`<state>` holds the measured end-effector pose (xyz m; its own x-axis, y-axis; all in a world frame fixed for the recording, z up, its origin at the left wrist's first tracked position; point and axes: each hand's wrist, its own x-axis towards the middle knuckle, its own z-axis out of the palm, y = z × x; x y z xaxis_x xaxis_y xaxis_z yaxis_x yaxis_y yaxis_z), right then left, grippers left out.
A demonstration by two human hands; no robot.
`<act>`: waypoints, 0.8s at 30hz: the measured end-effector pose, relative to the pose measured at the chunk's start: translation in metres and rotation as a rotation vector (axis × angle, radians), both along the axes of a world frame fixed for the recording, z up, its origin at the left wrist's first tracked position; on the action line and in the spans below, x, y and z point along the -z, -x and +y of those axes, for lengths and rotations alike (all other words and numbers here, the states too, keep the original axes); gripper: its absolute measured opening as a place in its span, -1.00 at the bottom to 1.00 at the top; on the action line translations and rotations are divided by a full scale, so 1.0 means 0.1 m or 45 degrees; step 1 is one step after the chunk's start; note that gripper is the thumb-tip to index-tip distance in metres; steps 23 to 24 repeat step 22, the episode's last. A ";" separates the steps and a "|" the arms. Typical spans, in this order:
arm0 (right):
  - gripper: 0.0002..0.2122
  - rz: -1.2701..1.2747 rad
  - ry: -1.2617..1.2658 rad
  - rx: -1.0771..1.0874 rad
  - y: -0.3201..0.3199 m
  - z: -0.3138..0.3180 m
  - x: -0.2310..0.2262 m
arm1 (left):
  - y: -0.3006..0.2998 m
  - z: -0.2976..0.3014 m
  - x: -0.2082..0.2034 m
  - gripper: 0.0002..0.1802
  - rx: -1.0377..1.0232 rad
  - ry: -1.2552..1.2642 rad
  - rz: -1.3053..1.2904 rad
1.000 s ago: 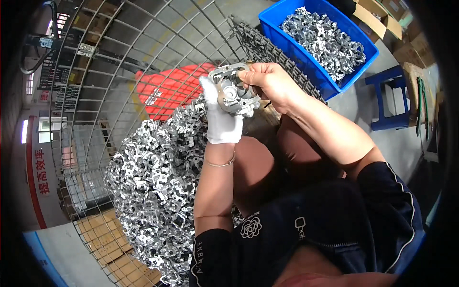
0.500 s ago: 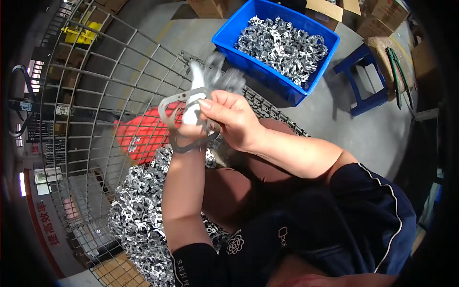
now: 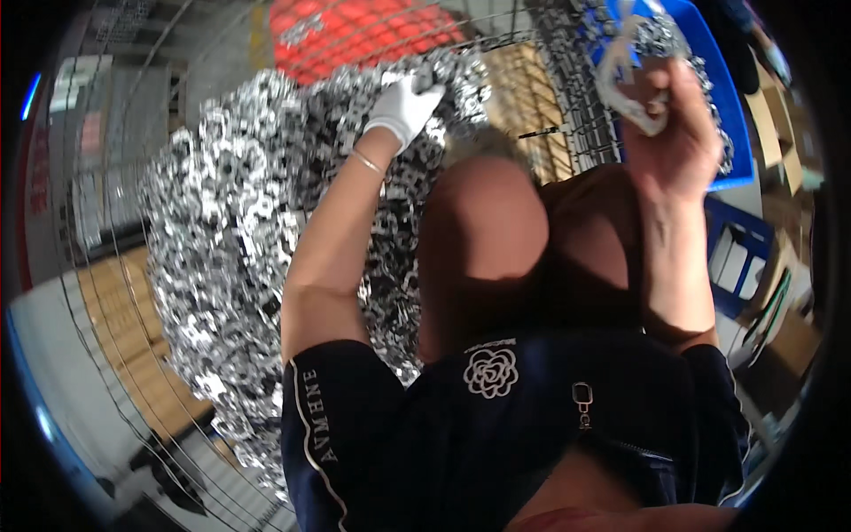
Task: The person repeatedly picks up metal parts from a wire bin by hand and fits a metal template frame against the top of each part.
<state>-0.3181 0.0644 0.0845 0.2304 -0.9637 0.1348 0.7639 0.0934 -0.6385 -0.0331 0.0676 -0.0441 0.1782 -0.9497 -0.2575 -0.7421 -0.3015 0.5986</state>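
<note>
My left hand (image 3: 406,111), in a white glove, rests at the far edge of a big heap of small silvery metal parts (image 3: 266,213). Its thumb and fingers curl round a grey metal part (image 3: 429,78); blur softens the detail. On the right, my bare right hand (image 3: 678,133) is raised, closed on a thin, curved metal frame (image 3: 612,75), which is smeared by motion. Behind that hand stands a blue bin (image 3: 737,133) holding more metal parts, partly hidden by the hand and frame.
A wire mesh cage (image 3: 115,337) surrounds the heap, its mesh wall rising between me and the bin. Beyond the far mesh lies a red bag-like thing (image 3: 363,35). A blue stool (image 3: 740,253) and cardboard boxes (image 3: 780,133) stand at the right.
My hands have parted: the left moved down onto the heap, while the right moved rightward, still holding the curved frame. The view has turned toward the heap.
</note>
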 end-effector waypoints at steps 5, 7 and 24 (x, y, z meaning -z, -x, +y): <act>-0.84 0.177 -0.053 -0.046 -0.17 0.08 -0.10 | -0.50 1.28 0.68 -0.72 -0.175 -0.250 -0.107; -0.82 0.202 -0.004 -0.195 -0.15 0.04 -0.04 | -0.54 1.63 0.79 -0.67 -0.121 -0.263 -0.119; -0.93 0.312 -0.050 -0.119 -0.19 0.01 0.02 | 0.28 2.01 1.33 -0.82 0.442 -0.320 -0.421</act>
